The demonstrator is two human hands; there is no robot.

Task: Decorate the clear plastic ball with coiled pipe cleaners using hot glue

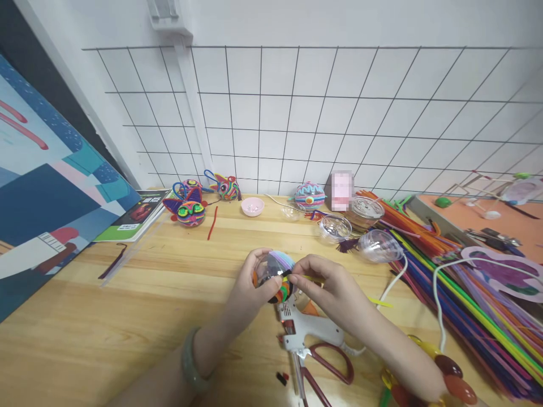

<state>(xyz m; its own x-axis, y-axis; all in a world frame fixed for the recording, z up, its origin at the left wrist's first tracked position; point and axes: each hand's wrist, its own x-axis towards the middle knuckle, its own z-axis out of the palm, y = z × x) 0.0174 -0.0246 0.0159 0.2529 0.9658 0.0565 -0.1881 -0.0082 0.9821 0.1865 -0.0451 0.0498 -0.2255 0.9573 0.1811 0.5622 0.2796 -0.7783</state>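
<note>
My left hand (250, 288) is closed around a clear plastic ball (274, 271) partly wrapped in coloured pipe cleaner bands. My right hand (326, 285) pinches at the ball's right side, its fingertips pressed on a dark strand; a yellow pipe cleaner (377, 302) runs under this hand. Both hands hover just above the wooden table (148, 294). A white glue gun (303, 328) and red-handled scissors (328, 370) lie directly below them.
A heap of coloured pipe cleaners (458, 282) fills the right side. Clear half-shells (377, 246) and finished wrapped figures (189, 209) stand toward the back, with a pink bowl (253, 206). A painted board (46, 192) leans at left. Wire grid on the wall behind.
</note>
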